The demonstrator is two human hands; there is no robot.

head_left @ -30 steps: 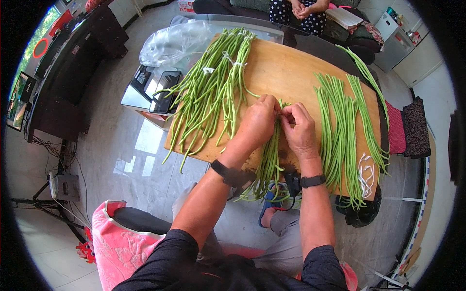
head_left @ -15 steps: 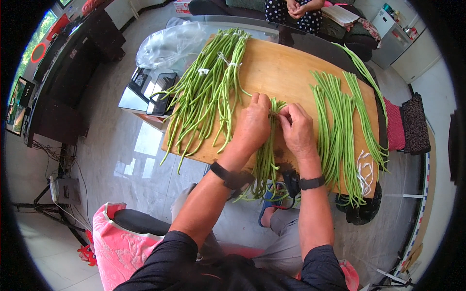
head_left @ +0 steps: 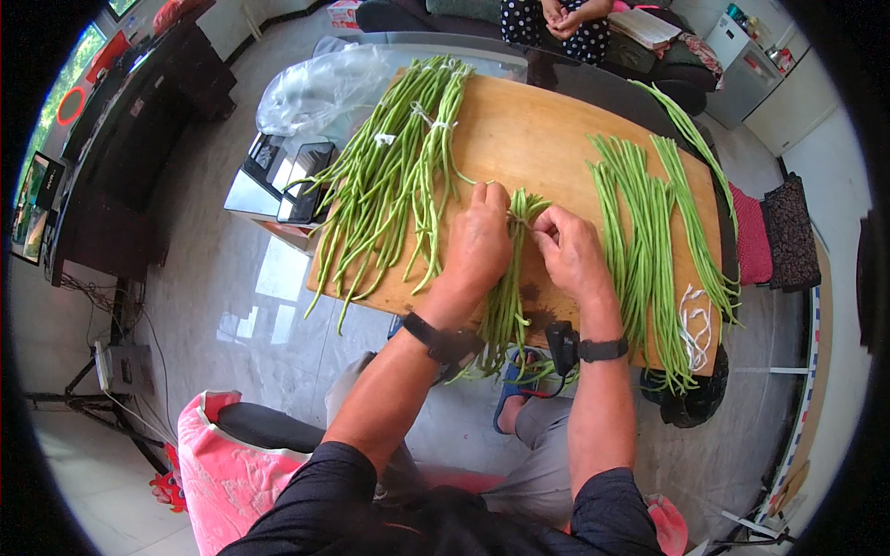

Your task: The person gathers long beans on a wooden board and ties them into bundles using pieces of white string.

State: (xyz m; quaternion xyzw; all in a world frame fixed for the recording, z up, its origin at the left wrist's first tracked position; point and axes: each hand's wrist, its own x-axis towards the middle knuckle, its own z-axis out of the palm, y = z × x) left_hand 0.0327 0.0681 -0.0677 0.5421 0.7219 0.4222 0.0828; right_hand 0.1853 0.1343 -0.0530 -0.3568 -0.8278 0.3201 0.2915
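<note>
Both hands, left (head_left: 479,243) & right (head_left: 570,252), fingers pinched round top of long-bean bundle (head_left: 508,287) on wooden worktop (head_left: 547,139), w/ stalks gathered tight; loose beans (head_left: 389,195) set aside.

Bean bundle (head_left: 508,296) middle hidden under hands; seated person (head_left: 556,23) cut off by top edge.

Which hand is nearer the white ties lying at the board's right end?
Right. The right hand sits just left of the sorted beans beside the white ties; the left hand is farther left, across the held bundle.
</note>
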